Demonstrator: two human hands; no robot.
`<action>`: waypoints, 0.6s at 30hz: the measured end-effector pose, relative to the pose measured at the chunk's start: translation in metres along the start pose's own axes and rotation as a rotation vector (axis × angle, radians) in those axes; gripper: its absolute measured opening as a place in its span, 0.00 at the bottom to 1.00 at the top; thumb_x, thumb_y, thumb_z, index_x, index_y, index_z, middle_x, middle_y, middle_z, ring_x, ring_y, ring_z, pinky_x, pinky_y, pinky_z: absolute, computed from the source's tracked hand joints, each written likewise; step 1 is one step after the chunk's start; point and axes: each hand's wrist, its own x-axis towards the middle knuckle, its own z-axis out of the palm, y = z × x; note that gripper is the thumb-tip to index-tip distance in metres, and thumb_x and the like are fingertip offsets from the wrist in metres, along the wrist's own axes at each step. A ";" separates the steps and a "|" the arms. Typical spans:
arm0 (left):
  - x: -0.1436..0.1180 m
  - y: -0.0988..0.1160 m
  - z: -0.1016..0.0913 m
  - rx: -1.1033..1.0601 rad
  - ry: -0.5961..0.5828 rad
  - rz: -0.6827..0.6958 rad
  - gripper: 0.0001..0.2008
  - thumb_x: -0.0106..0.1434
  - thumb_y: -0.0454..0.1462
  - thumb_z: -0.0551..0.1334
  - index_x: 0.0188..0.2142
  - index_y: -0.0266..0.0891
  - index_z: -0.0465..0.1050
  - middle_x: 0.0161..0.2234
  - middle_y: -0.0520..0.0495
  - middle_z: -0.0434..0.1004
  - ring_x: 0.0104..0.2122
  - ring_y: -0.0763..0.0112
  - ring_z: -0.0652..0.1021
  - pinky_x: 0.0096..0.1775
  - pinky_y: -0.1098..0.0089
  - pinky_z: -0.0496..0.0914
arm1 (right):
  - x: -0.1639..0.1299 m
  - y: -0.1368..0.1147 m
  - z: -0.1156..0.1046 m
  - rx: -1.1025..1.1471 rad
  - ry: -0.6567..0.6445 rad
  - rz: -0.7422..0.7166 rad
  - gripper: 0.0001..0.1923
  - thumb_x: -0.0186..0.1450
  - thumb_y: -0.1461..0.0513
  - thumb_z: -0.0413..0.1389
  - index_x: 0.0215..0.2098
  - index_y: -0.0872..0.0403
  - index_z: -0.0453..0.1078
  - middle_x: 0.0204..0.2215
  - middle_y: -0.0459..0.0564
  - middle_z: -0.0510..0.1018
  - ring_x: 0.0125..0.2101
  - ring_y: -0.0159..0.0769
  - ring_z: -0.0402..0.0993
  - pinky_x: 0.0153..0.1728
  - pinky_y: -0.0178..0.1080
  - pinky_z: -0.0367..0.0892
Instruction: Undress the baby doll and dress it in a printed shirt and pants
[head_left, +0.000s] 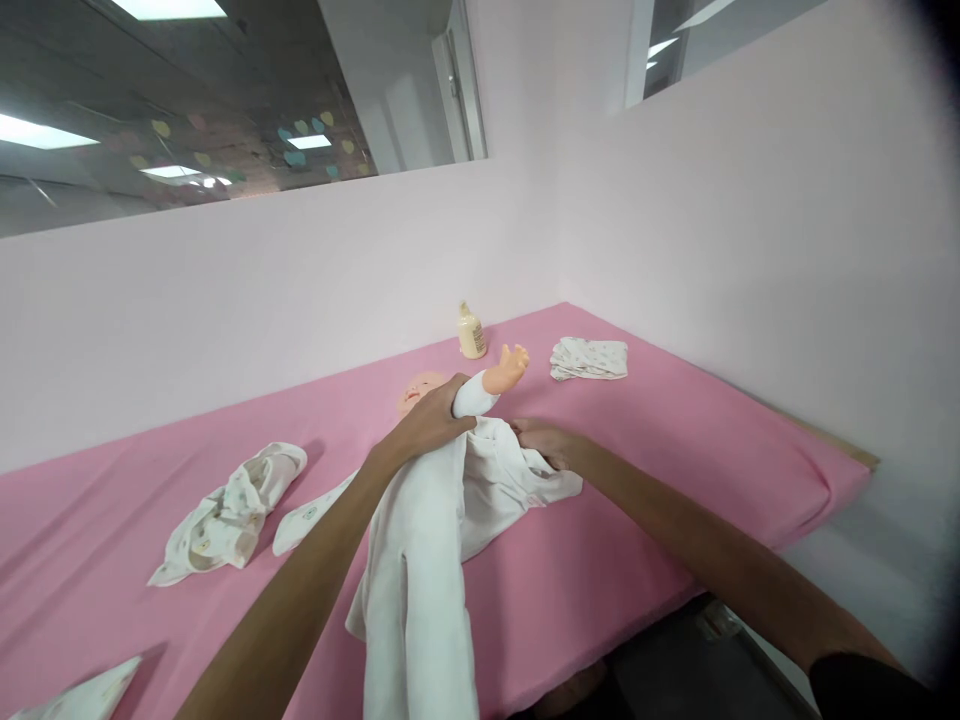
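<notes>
1. Far left on the pink-covered desk [712, 430], closest to the viewer, lies a pale cloth [86, 697], cut off by the view's edge.
2. Further back sits a crumpled print cloth [236, 510]; right of it, a flatter print cloth [309, 518] is partly covered by the left forearm [300, 588].
3. At centre, a doll [418, 388] has its head toward the far edge. A white garment [431, 560] covers its body, leg-like parts running toward the near edge. The left hand [433, 418] has its fingers closed around the garment beside the doll's raised arm.
4. A pump bottle [472, 335] stands by the far edge.
5. The right hand [546, 440] curls into the garment; fingertips are hidden, so I cannot tell whether they pinch. The step appears to be arranging cloth about the doll; the next move likely calls for steadying that arm. Bunched folds stand in the way.
6. Near the far right corner lies a folded cloth [589, 358].
</notes>
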 end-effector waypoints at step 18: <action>0.000 -0.003 0.007 -0.040 -0.009 0.033 0.14 0.55 0.39 0.59 0.42 0.43 0.63 0.38 0.53 0.73 0.37 0.65 0.73 0.34 0.68 0.63 | -0.009 0.009 0.024 -0.972 0.085 -0.435 0.06 0.58 0.61 0.55 0.35 0.53 0.66 0.37 0.54 0.70 0.44 0.46 0.64 0.42 0.42 0.61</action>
